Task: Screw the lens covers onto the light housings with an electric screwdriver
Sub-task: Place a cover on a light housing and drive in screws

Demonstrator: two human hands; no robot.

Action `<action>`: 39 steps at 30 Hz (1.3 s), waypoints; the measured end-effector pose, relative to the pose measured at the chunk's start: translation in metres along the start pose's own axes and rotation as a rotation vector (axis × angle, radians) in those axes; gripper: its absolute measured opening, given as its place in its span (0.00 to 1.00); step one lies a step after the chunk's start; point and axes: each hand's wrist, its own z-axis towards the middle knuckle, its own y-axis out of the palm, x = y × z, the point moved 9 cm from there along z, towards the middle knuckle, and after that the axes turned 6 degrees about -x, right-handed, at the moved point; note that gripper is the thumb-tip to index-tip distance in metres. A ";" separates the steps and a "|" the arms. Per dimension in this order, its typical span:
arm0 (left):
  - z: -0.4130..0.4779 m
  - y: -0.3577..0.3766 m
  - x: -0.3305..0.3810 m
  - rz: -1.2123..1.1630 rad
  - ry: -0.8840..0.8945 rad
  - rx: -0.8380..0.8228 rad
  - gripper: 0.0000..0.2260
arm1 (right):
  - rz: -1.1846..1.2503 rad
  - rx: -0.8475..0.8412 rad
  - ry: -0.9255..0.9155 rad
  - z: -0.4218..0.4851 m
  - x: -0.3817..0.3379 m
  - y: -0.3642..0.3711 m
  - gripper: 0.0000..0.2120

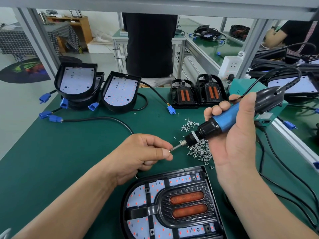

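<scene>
Worktop (pixel 77 152): green mat inside an aluminium frame (pixel 249 49). At the near edge we log one light housing (pixel 136 202) with its lens cover (pixel 188 206) seated in it. Our left hand (pixel 143 152) has its grip pinched on a screw (pixel 170 150) at the bit tip. Our right hand (pixel 236 135) has its grip wrapped round the tilted electric screwdriver (pixel 222 123). Loose screws (pixel 200 152) lie heaped beneath. On the far side are stacked open housings (pixel 76 80) and two spare covers (pixel 184 95). Beyond stand a person in black (pixel 150 45) and a second green bench (pixel 214 49).

The black D-shaped light housing (pixel 123 209) runs off the bottom edge; the left hand (pixel 143 152) covers the tip of the silver screwdriver bit (pixel 176 148).
</scene>
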 end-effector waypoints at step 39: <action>-0.039 -0.014 0.009 0.614 -0.149 -0.172 0.10 | -0.059 -0.267 0.166 -0.038 0.021 0.053 0.13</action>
